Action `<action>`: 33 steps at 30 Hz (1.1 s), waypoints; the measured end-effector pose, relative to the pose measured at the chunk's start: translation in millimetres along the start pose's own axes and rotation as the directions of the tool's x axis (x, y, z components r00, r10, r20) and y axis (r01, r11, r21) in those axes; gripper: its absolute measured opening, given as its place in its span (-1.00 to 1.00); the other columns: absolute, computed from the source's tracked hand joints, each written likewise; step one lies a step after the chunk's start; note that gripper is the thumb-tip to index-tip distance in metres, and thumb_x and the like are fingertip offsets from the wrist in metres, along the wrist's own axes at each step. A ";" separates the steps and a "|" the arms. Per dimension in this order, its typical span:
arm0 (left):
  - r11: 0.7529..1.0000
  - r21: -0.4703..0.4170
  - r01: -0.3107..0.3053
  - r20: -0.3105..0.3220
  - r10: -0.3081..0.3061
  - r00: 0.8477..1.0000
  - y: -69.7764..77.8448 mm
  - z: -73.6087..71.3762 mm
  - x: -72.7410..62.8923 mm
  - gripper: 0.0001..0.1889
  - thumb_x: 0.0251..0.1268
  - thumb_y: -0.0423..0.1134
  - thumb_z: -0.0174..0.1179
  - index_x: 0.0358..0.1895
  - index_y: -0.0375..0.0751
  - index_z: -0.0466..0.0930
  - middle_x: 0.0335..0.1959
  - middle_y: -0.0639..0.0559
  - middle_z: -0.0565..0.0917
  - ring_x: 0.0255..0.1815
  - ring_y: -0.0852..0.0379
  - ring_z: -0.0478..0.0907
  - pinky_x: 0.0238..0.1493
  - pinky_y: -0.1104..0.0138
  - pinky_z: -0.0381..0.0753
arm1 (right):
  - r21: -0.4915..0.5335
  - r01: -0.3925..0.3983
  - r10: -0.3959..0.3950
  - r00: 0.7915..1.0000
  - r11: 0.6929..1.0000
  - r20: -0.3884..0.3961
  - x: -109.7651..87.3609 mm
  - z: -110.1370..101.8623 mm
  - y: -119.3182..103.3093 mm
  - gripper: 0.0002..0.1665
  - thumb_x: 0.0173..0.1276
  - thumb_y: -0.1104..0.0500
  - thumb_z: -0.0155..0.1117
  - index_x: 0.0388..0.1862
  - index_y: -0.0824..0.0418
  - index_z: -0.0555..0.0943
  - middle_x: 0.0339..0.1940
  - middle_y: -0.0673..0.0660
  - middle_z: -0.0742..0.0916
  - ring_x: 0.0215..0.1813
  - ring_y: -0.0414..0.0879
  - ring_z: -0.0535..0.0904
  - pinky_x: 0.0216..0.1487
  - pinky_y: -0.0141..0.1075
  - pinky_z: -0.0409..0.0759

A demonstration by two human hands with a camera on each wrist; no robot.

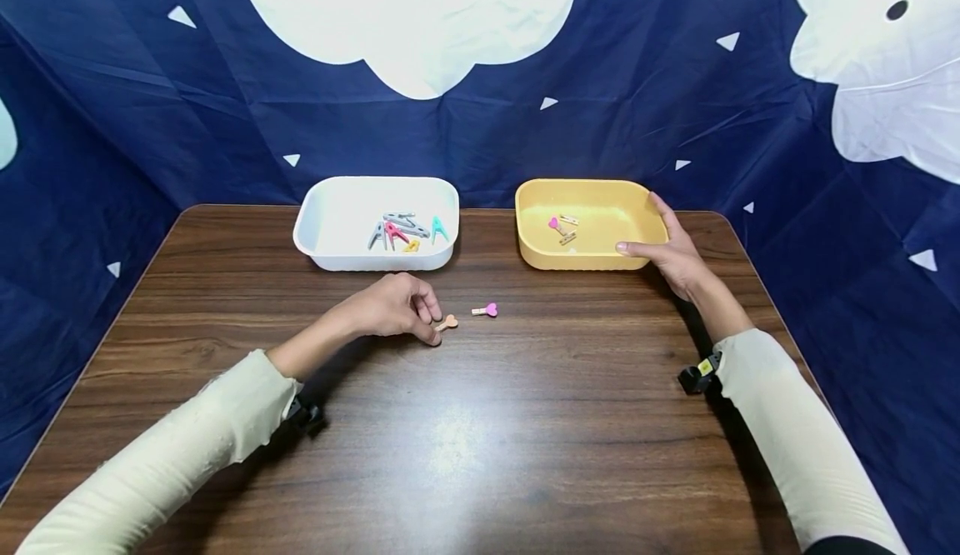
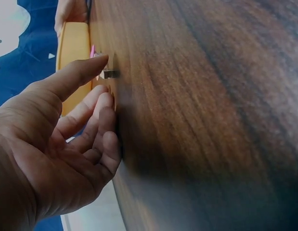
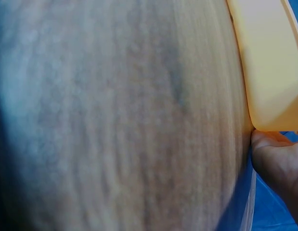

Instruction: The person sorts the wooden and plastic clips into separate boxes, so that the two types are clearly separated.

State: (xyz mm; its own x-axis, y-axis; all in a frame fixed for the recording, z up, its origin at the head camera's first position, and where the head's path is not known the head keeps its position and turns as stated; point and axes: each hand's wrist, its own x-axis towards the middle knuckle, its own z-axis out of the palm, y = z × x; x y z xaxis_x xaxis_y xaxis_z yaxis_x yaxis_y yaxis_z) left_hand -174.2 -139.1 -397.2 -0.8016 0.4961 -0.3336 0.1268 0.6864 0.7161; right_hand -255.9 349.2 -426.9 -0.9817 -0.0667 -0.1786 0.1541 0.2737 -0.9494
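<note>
My left hand (image 1: 397,305) is low over the table, thumb and fingers apart around the tail of a small wooden clothespin with an orange heart (image 1: 448,322). In the left wrist view a gap shows between thumb and fingertips, with the clothespin's end (image 2: 109,74) in it. Just to the right lies a wooden clothespin with a pink heart (image 1: 486,310). My right hand (image 1: 678,259) grips the right end of a yellow basin (image 1: 585,262), thumb on the front rim. Inside the basin are a pink-heart clothespin (image 1: 557,225) and other small wooden ones.
A white basin (image 1: 375,263) stands at the back left, holding several plastic clothespins (image 1: 405,226) in grey, red, teal and yellow. Both basins sit at the far edge of the wooden table (image 1: 525,422), before a dark blue cloth (image 1: 480,147).
</note>
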 end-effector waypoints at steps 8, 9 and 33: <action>1.000 0.000 -0.008 0.022 0.008 1.000 -1.9 1.6 3.1 -0.72 0.10 -0.23 0.75 -0.19 -0.15 0.83 -0.35 0.07 0.75 -0.28 0.17 0.62 -0.10 0.30 0.61 | 0.001 0.000 0.000 1.000 1.000 0.002 -2.6 -0.2 -0.2 0.48 0.46 0.29 0.60 0.96 -0.31 -0.22 0.99 -0.03 -0.11 0.93 0.00 0.02 0.90 -0.17 0.12; 1.000 -0.001 -0.008 0.027 0.008 1.000 -2.3 1.4 3.7 -0.74 0.12 -0.23 0.73 -0.20 -0.15 0.83 -0.36 0.07 0.76 -0.28 0.17 0.62 -0.09 0.29 0.61 | 0.003 0.000 0.000 1.000 1.000 0.002 -3.2 -0.1 -0.5 0.48 0.47 0.29 0.60 0.96 -0.31 -0.22 0.99 -0.03 -0.11 0.92 0.00 0.02 0.90 -0.18 0.12; 0.991 -0.049 -0.126 0.009 0.126 0.992 7.7 1.3 12.2 -0.94 0.35 -0.34 0.54 -0.22 -0.20 0.84 -0.34 0.02 0.81 -0.26 0.19 0.65 -0.17 0.40 0.62 | 0.015 0.002 -0.002 1.000 1.000 0.009 -4.4 0.4 -0.7 0.47 0.47 0.29 0.59 0.95 -0.34 -0.20 0.98 -0.04 -0.11 0.92 0.01 0.04 0.89 -0.18 0.14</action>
State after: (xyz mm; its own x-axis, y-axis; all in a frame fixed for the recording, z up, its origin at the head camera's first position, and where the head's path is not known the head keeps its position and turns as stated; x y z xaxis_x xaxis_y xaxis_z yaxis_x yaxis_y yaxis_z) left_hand -182.2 -127.1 -396.5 -0.7736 0.5838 -0.2463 0.1975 0.5914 0.7818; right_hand -251.7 348.9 -425.6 -0.9809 -0.0755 -0.1791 0.1541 0.2591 -0.9535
